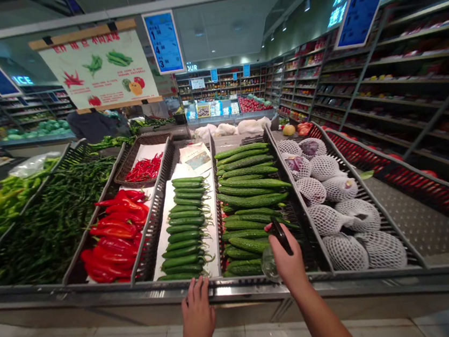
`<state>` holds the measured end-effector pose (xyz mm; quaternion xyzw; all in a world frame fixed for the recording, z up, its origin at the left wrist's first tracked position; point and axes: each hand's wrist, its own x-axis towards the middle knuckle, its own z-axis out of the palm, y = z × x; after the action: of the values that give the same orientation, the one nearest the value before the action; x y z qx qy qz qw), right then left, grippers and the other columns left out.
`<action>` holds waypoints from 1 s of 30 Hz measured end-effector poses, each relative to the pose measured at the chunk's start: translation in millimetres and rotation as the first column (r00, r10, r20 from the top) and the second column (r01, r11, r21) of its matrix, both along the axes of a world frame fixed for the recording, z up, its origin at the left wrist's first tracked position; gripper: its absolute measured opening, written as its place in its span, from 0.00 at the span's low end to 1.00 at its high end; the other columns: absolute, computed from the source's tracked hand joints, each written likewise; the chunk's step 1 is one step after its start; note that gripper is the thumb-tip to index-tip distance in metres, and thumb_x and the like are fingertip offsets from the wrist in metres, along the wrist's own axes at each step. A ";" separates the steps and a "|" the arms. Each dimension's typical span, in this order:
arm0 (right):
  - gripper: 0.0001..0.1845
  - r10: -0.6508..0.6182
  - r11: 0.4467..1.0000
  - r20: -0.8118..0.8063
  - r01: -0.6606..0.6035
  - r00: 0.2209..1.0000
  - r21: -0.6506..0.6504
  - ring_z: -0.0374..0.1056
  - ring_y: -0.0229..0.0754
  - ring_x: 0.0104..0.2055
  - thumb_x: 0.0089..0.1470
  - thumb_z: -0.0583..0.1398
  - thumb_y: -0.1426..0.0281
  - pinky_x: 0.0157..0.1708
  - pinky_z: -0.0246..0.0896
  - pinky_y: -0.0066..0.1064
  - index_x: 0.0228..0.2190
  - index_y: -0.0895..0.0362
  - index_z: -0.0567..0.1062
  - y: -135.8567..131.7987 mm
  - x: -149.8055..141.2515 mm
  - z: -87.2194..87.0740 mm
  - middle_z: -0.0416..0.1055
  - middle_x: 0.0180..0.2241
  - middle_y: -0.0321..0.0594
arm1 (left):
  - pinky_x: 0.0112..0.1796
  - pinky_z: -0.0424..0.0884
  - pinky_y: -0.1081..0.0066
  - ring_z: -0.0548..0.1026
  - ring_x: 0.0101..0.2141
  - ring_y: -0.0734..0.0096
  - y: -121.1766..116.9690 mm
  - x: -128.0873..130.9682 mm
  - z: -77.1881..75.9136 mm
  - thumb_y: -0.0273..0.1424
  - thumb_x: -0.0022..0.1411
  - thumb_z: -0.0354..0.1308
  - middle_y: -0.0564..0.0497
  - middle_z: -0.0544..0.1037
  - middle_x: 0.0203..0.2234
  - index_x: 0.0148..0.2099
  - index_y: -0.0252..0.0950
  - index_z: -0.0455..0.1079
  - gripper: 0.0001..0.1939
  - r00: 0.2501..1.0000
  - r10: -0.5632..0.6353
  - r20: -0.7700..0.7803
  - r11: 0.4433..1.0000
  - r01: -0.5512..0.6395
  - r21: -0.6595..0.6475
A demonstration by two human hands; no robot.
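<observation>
My right hand (289, 256) is wrapped round a spray bottle (269, 265) with a black trigger head and a clear body. The bottle is over the near right part of a crate of cucumbers (246, 187), which lie stacked in rows. At the front rail of the display, my left hand (197, 304) rests with its fingers stretched out, holding nothing. Just beyond its fingertips, long green peppers (186, 227) lie in a neat column on a white sheet.
Left of the green peppers are red peppers (114, 238), a basket of small red chillies (143, 168) and thin green chillies (71, 213). Net-wrapped produce (345, 252) fills the crate on the right. A metal rail (141, 292) edges the front; a hanging poster (99, 69) and price signs (163, 42) are above.
</observation>
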<state>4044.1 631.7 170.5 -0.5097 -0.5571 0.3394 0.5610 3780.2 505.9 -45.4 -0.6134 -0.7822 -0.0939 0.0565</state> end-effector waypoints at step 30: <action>0.08 0.097 0.989 0.024 -0.099 0.995 0.113 0.73 0.48 0.39 0.52 0.59 0.67 0.44 0.66 0.35 0.31 0.53 0.79 55.4 -1.6 40.1 0.79 0.32 0.37 | 0.63 0.61 0.54 0.56 0.72 0.53 0.4 -3.0 -3.8 0.29 0.59 0.59 0.44 0.67 0.70 0.72 0.43 0.62 0.39 1.000 -0.008 -0.014 0.999 0.008 -0.034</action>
<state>4042.6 687.1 210.6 -0.4521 -0.6050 0.3293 0.5667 3777.2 506.4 -49.2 -0.6181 -0.7807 -0.0767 0.0513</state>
